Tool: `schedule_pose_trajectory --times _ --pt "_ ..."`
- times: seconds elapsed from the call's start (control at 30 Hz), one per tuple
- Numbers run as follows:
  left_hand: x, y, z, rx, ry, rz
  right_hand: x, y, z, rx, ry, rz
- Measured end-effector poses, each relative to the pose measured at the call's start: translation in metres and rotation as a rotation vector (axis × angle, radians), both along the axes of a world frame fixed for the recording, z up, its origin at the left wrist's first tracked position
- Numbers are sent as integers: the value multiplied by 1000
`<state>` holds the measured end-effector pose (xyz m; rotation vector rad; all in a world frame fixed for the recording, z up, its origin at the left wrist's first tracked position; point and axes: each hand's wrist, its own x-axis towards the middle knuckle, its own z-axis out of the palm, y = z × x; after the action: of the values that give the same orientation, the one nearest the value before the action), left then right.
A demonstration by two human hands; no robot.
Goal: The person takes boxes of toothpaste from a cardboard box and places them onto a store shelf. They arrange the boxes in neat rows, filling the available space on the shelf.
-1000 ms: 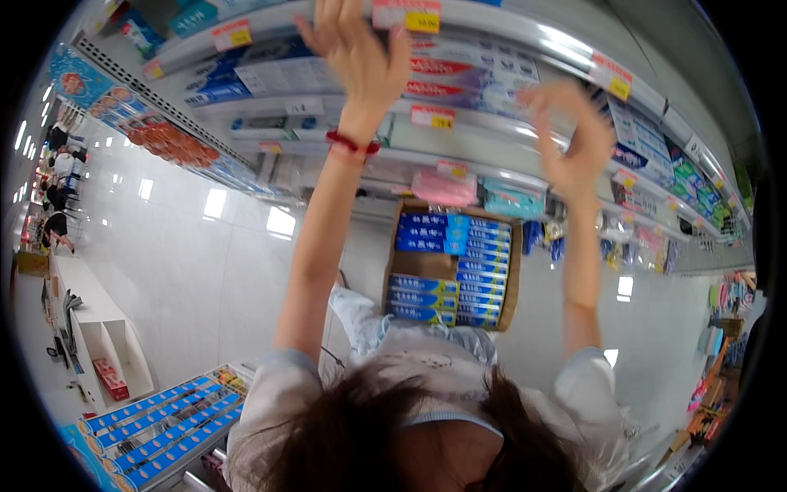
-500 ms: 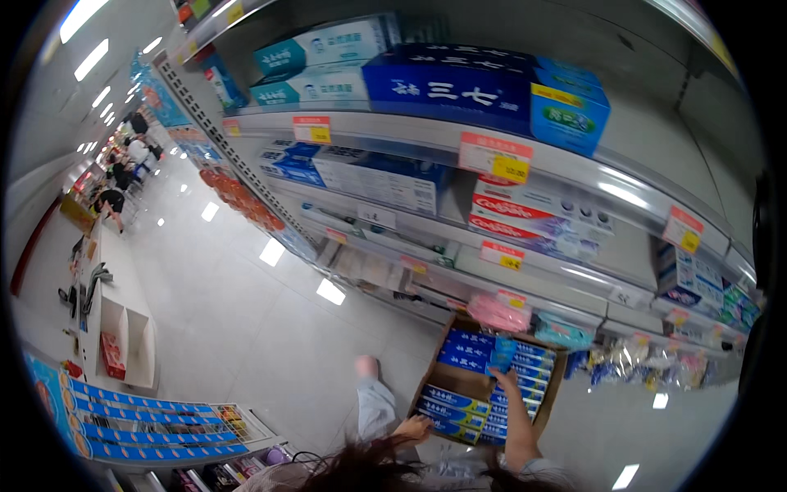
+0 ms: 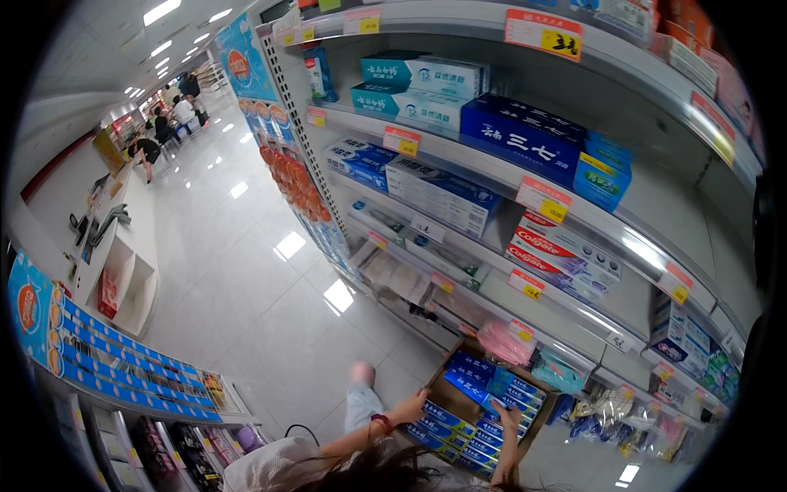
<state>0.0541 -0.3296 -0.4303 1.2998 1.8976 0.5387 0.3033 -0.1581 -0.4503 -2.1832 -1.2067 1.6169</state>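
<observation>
Below the shelves is an open brown cardboard carton [image 3: 533,430], packed with toothpaste boxes in dark blue and in blue, white and yellow. My left hand [image 3: 407,407] is at its left side, with the fingers closed over the rim. Inside the carton, my right hand [image 3: 507,420] has its fingers closed on the near end of a blue toothpaste box [image 3: 469,389]. This box lies slanted beside other dark blue boxes [image 3: 470,365] at the far side. Yellow-striped toothpaste boxes [image 3: 438,426] fill the near left part.
A shelf rack [image 3: 648,246] with toothpaste boxes and price tags rises beyond the carton. A pink plastic-wrapped pack [image 3: 504,342] and a teal pack [image 3: 559,371] hang close over its far edge. My foot [image 3: 361,374] is on the tiled floor to the left. A white counter [image 3: 123,246] stands farther left.
My right hand has drawn the blue toothpaste box toward the near side of the carton. My left hand has moved up along the carton's left rim. The view has tilted up.
</observation>
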Motion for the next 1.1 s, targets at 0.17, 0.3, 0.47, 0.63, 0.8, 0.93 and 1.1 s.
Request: schedule_pose_trajectory --times 0.17,0.3,0.47,0.63,0.8,0.93,1.1 --pt "-13 46 90 398 -122 -74 31 -51 132 168 351 -175" --pt "-16 68 181 248 -569 -191 46 -71 202 336 679 -137" --pt "-23 98 261 669 -351 -278 48 -65 279 634 952 -59" --pt "-19 102 315 846 -573 32 24 -54 345 960 927 -42" --pt "-16 106 358 860 -711 173 12 -52 363 1068 966 -44" --pt "-17 106 369 826 -670 162 15 -46 371 1052 938 -41" --pt "-45 111 365 1085 -489 -49 17 -36 393 1347 753 98"
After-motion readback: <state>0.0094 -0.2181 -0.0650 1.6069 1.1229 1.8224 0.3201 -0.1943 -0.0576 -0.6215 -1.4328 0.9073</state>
